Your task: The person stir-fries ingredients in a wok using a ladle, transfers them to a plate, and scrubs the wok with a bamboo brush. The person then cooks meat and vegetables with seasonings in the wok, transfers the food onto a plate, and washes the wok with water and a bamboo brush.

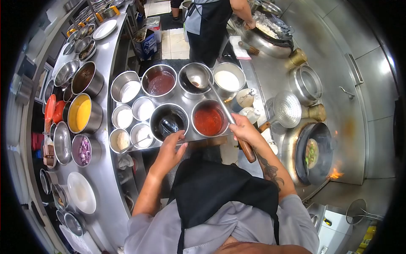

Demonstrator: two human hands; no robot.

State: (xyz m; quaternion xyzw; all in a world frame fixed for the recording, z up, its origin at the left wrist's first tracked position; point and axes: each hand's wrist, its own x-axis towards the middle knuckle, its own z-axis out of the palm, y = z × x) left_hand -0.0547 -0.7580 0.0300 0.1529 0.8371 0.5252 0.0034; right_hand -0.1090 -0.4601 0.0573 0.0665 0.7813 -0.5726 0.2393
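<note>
My right hand (246, 129) is wrapped round the handle of a long steel ladle (198, 77). The ladle's bowl is over a pot of dark sauce (184, 86) in the back row. Nothing is held in my left hand (170, 149), whose fingers are apart near the front rim of a pot of black liquid (157, 131). Between my hands stands a pot of red sauce (208, 119). A pot of dark red sauce (159, 82) and a pot of white contents (228, 80) flank the ladle's bowl.
At right, a wok (301, 155) with food sits by flames. A perforated ladle (287, 110) lies behind it. The left counter (105, 186) holds a yellow liquid pot (79, 113), chopped onion (83, 150) and a white plate (81, 192). Another person (207, 31) stands ahead, by a second wok.
</note>
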